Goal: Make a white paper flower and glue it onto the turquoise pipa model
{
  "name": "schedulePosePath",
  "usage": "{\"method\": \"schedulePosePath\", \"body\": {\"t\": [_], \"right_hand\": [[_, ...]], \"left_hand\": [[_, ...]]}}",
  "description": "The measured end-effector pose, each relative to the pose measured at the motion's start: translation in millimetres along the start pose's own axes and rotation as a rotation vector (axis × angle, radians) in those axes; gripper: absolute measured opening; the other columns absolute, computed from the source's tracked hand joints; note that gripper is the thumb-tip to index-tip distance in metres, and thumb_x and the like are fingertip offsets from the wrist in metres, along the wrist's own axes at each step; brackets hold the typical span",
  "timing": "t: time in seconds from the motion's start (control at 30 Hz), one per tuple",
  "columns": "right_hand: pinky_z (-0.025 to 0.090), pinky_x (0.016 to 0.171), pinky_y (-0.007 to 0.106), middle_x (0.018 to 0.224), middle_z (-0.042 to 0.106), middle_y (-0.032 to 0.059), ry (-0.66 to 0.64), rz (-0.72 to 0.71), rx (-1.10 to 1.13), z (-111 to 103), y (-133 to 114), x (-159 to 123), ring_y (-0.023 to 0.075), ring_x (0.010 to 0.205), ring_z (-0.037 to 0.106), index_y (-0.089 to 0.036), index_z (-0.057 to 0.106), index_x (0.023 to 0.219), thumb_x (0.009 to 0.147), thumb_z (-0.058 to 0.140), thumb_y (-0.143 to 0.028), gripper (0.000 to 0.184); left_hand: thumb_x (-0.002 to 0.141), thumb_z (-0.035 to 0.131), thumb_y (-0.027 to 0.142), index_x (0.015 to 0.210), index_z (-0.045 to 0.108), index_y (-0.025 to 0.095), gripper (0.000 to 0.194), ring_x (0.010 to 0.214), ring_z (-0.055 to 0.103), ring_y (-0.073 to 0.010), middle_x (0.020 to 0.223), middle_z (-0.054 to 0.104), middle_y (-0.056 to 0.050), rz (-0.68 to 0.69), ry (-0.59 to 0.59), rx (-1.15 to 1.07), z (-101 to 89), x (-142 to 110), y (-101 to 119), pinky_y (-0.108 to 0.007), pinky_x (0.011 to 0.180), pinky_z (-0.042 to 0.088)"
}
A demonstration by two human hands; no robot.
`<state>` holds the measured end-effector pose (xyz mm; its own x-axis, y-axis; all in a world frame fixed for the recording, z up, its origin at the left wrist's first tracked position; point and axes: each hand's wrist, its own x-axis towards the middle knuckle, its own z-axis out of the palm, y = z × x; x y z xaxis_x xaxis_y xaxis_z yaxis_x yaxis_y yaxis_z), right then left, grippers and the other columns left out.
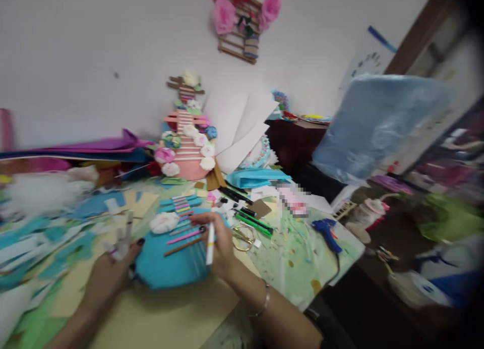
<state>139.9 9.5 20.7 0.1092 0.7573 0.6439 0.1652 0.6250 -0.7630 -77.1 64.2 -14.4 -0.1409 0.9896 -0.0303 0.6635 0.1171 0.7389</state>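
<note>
My right hand (221,243) is closed round a white marker (209,244) with a yellow band, held over a turquoise paper craft piece (174,263) that carries several coloured strips (185,236) and a white paper flower (163,222). My left hand (113,271) rests at the turquoise piece's left edge, fingers pinched round a small pale object (123,240) that is too blurred to name. Both hands lie on a cluttered work table (166,313).
A pink tiered craft with paper flowers (187,147) stands at the back. Gold scissors (242,237), green and black pens (254,222) and a blue glue gun (327,233) lie to the right. Paper scraps (41,238) cover the left. A blue plastic bag (374,124) hangs right.
</note>
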Motion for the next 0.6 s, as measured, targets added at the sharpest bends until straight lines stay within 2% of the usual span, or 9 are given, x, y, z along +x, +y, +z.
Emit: {"method": "schedulePosePath", "body": {"t": [0.03,0.1,0.13,0.23,0.33,0.37,0.43,0.5,0.6], "right_hand": [[0.049,0.081,0.034,0.105,0.065,0.0104,0.005,0.034,0.088,-2,-1,1,0.0195,0.091,0.062,-0.019,0.053,0.108,0.089,0.044,-0.039,0.029],[0.049,0.077,0.035,0.089,0.068,0.0076,0.029,0.088,0.194,-5,-2,4,0.0187,0.079,0.063,-0.018,0.052,0.112,0.090,0.044,-0.040,0.032],[0.048,0.074,0.034,0.079,0.068,0.0057,0.026,0.116,0.212,-7,-3,5,0.0181,0.074,0.062,-0.018,0.054,0.113,0.092,0.042,-0.040,0.033],[0.045,0.071,0.032,0.071,0.062,0.0029,0.031,0.142,0.216,-9,-4,8,0.0168,0.071,0.058,-0.019,0.063,0.102,0.091,0.043,-0.039,0.030],[0.045,0.069,0.029,0.070,0.060,0.0015,0.039,0.203,0.222,-7,-4,9,0.0157,0.071,0.057,-0.019,0.066,0.090,0.087,0.052,-0.034,0.021],[0.045,0.068,0.029,0.069,0.060,0.0008,0.032,0.226,0.259,-5,-4,9,0.0151,0.069,0.057,-0.019,0.066,0.089,0.086,0.054,-0.033,0.018],[0.045,0.064,0.027,0.065,0.059,-0.0010,0.013,0.266,0.361,-1,-6,9,0.0138,0.064,0.057,-0.020,0.062,0.086,0.084,0.056,-0.032,0.014],[0.046,0.061,0.025,0.063,0.059,-0.0019,-0.020,0.304,0.426,2,-8,9,0.0126,0.061,0.057,-0.020,0.059,0.082,0.081,0.060,-0.032,0.012],[0.047,0.059,0.025,0.065,0.060,-0.0006,-0.071,0.342,0.399,5,-13,8,0.0124,0.060,0.058,-0.018,0.060,0.079,0.077,0.065,-0.033,0.016]], "left_hand": [[0.077,0.050,0.047,0.085,0.062,0.013,0.037,0.061,0.062,-0.0200,0.060,0.067,-0.001,-0.036,-0.033,-0.070,-3.8,3,0,-0.024,0.051,0.046],[0.076,0.049,0.052,0.095,0.061,0.015,0.043,0.055,0.063,-0.0191,0.069,0.069,-0.001,-0.065,-0.083,-0.173,-14.4,3,5,-0.025,0.051,0.046],[0.074,0.049,0.055,0.094,0.061,0.015,0.046,0.051,0.061,-0.0189,0.067,0.069,-0.002,-0.047,-0.090,-0.144,-20.3,2,8,-0.026,0.049,0.045],[0.070,0.051,0.056,0.076,0.061,0.017,0.041,0.048,0.058,-0.0188,0.056,0.064,-0.002,0.077,-0.057,0.014,-36.3,-5,21,-0.026,0.048,0.042],[0.069,0.052,0.055,0.065,0.059,0.018,0.037,0.050,0.054,-0.0170,0.054,0.059,-0.001,0.200,-0.069,0.051,-44.7,-9,33,-0.024,0.050,0.037],[0.069,0.051,0.055,0.061,0.057,0.018,0.038,0.048,0.051,-0.0154,0.051,0.056,0.000,0.213,-0.106,0.014,-44.8,-10,36,-0.024,0.048,0.035],[0.070,0.047,0.059,0.051,0.047,0.019,0.044,0.040,0.040,-0.0118,0.043,0.045,0.003,0.180,-0.287,-0.090,-41.4,-13,42,-0.023,0.044,0.028],[0.069,0.050,0.059,0.050,0.041,0.019,0.045,0.039,0.033,-0.0096,0.041,0.039,0.005,0.170,-0.404,-0.180,-34.3,-16,47,-0.022,0.043,0.024],[0.070,0.052,0.053,0.050,0.038,0.019,0.041,0.043,0.030,-0.0092,0.042,0.034,0.006,0.210,-0.455,-0.198,-23.2,-22,56,-0.022,0.044,0.021]]}}
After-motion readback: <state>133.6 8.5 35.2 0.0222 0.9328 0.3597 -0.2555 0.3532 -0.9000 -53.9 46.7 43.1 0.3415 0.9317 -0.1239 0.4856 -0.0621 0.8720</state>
